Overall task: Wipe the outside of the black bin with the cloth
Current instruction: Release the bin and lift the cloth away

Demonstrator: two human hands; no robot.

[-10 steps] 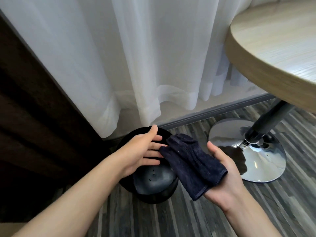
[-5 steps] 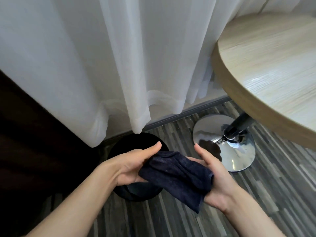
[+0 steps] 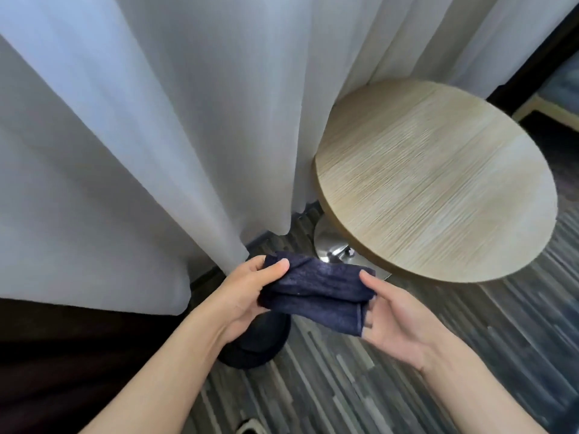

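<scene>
A folded dark blue cloth [image 3: 316, 289] is held between both hands above the floor. My left hand [image 3: 247, 292] grips its left end with thumb on top. My right hand [image 3: 394, 321] supports its right end from below, thumb resting on the top edge. The black bin [image 3: 260, 343] stands on the floor directly beneath, mostly hidden by my left hand and the cloth; only its lower right side shows.
A round wooden table [image 3: 438, 183] on a chrome pedestal base [image 3: 332, 245] stands to the right. White curtains [image 3: 156, 136] hang behind the bin. A dark panel [image 3: 62, 355] fills the left. The floor [image 3: 407, 396] is striped wood.
The view has risen and pulled back, so the bin looks smaller and more hidden. My left hand has taken hold of the cloth's left end; both hands now hold it folded.
</scene>
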